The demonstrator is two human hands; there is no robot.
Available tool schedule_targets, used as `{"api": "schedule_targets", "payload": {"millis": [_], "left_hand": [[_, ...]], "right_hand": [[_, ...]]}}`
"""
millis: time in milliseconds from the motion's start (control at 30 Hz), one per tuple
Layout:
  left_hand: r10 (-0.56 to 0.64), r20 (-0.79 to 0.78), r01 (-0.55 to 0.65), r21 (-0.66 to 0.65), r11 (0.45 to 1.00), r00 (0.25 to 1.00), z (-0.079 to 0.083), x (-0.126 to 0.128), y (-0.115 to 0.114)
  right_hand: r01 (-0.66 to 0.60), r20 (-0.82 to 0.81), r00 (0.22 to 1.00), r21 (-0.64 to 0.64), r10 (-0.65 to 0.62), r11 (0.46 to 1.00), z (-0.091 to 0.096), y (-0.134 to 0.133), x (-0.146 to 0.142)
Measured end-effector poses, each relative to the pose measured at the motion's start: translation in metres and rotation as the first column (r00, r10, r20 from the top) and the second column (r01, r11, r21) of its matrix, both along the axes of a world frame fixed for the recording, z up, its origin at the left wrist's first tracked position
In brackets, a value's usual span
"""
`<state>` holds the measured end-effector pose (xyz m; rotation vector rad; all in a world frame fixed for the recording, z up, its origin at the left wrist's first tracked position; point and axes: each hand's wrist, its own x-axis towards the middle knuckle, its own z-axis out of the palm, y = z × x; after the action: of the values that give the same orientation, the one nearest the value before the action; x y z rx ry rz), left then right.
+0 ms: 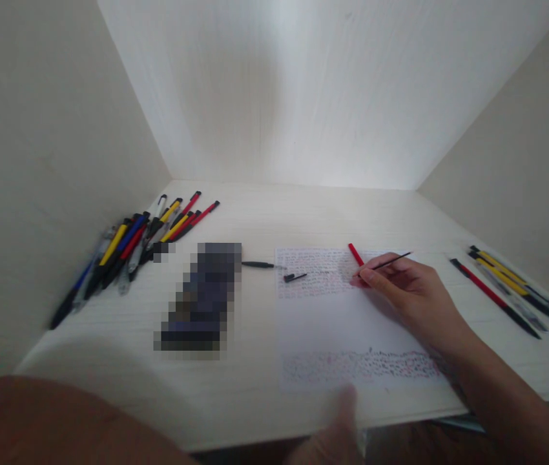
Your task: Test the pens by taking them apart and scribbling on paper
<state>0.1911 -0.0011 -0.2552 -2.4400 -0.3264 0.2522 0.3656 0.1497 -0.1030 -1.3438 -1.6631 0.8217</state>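
Note:
My right hand (403, 284) is closed in a pinch on a thin dark pen refill (397, 258). The refill's lower end is at the handwritten lines on a white sheet of paper (332, 323). Just beyond my fingertips lies a red pen barrel (355, 252). On the sheet's left part rests a small black pen clip piece (295, 278), and a black pen grip (256, 264) lies across its left edge. Blurred at the bottom, my left hand (332, 433) has one digit near the sheet's lower edge; its other fingers are hidden.
Many pens in several colours (132, 242) are piled along the left wall. More pens (511, 287) lie at the right. A pixelated dark rectangular object (201, 297) sits left of the paper. White panels (294, 97) enclose the table's back and sides.

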Motion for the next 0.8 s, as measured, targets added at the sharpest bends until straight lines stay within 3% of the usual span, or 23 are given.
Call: {"api": "schedule_targets", "payload": {"millis": [167, 267, 333, 400, 500, 567, 633, 700, 800], "left_hand": [[0.11, -0.168, -0.058, 0.285, 0.957, 0.98, 0.018, 0.002, 0.007], [0.147, -0.106, -0.098, 0.371, 0.923, 0.983, 0.022, 0.013, 0.015], [0.149, -0.017, -0.13, 0.389, 0.912, 0.989, 0.024, 0.018, 0.017], [0.161, -0.008, -0.142, 0.425, 0.894, 0.987, 0.026, 0.017, 0.014], [0.233, -0.23, -0.068, 0.56, 0.826, 0.945, 0.027, 0.007, 0.007], [0.311, -0.416, 0.044, 0.654, 0.755, 0.854, 0.027, 0.001, 0.003], [0.349, -0.512, 0.121, 0.68, 0.723, 0.785, 0.028, -0.001, 0.002], [0.315, -0.51, 0.119, 0.65, 0.751, 0.8, 0.029, 0.001, 0.003], [0.201, -0.372, 0.042, 0.552, 0.833, 0.906, 0.034, 0.005, 0.004]], "right_hand": [[-0.204, -0.132, 0.973, -0.099, 0.19, 0.974, 0.002, -0.004, -0.003], [-0.085, -0.142, 0.987, -0.079, 0.073, 0.993, -0.003, 0.0, 0.001], [0.021, -0.083, 0.996, -0.055, -0.025, 0.998, -0.008, 0.004, 0.004], [0.047, -0.007, 0.999, -0.036, -0.047, 0.998, -0.011, 0.006, 0.007], [0.02, 0.113, 0.993, -0.01, -0.019, 1.0, -0.013, 0.005, 0.009], [0.004, 0.166, 0.986, -0.002, -0.004, 1.0, -0.014, 0.004, 0.01], [-0.011, 0.182, 0.983, -0.002, 0.011, 1.0, -0.016, 0.002, 0.01], [-0.023, 0.197, 0.98, 0.003, 0.022, 1.0, -0.017, 0.001, 0.011], [-0.034, 0.218, 0.976, 0.018, 0.029, 0.999, -0.018, 0.0, 0.011]]}}
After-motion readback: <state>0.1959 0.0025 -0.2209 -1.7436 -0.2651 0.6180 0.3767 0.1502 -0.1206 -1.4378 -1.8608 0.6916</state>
